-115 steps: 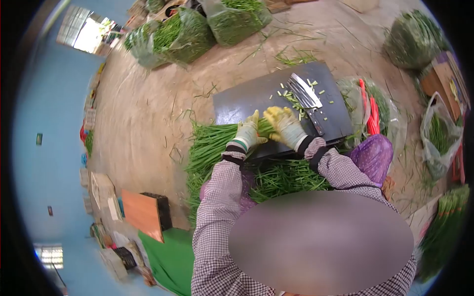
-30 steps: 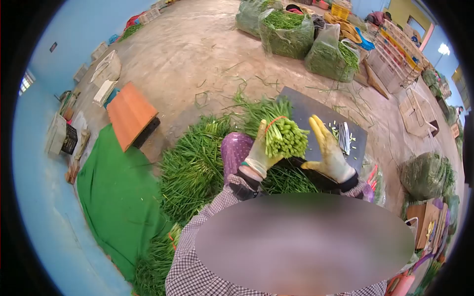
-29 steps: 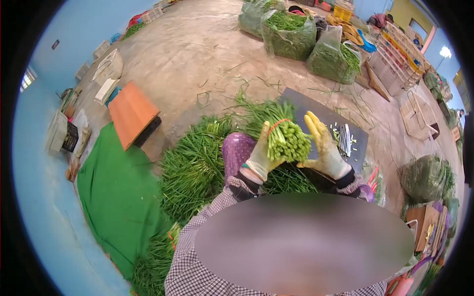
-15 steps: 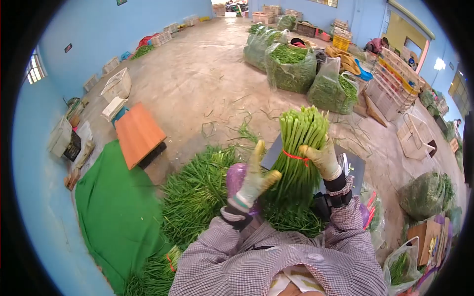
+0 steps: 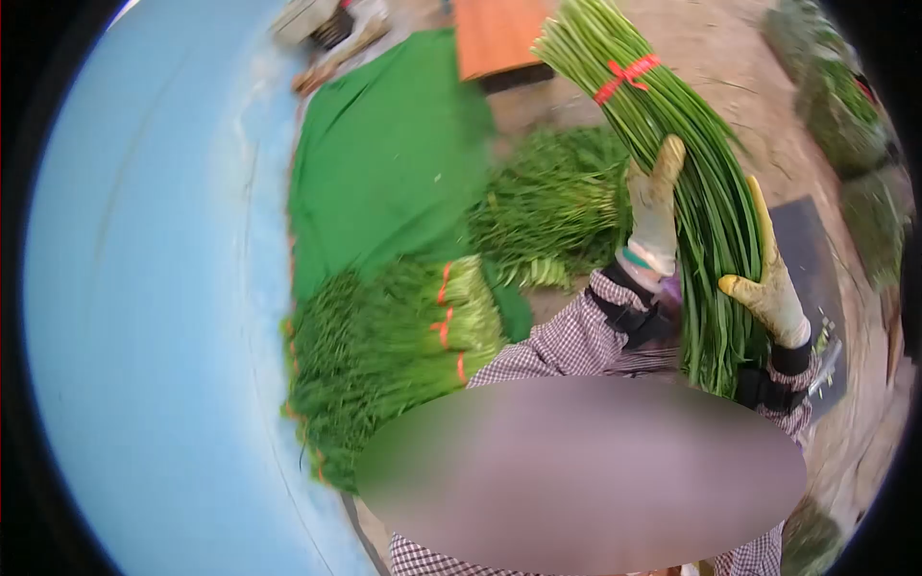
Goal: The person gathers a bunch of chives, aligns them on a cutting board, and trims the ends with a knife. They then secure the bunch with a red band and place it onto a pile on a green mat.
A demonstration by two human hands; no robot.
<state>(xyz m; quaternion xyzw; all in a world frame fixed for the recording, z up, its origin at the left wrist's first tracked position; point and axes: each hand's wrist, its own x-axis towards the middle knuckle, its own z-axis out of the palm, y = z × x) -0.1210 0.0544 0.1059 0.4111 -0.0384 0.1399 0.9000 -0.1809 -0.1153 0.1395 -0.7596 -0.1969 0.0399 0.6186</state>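
A large bundle of long green stalks [image 5: 696, 158] is lifted in front of me, its pale cut ends up and to the left, a red tie round it below those ends. My left hand [image 5: 657, 206], in a pale, yellow-stained glove, wraps the bundle's left side at mid-length. Against its right side, somewhat lower, is my right hand [image 5: 770, 288], gloved alike, with the thumb over the leaves. Loose greens [image 5: 562, 197] lie on the floor left of the bundle. Further left, several red-tied bundles [image 5: 384, 326] lie in a pile.
A green cloth [image 5: 384, 163] spreads over the floor beside the blue wall [image 5: 163, 269]. An orange-brown board [image 5: 499, 38] stands at the top. To the right are a dark grey board [image 5: 812, 259] and bags of greens [image 5: 840, 115]. A blurred oval covers the lower middle.
The view has swung left and down, bringing the tied pile into sight. My left hand, apart from the bundle before, now holds it too. The bundle is raised and tilted left.
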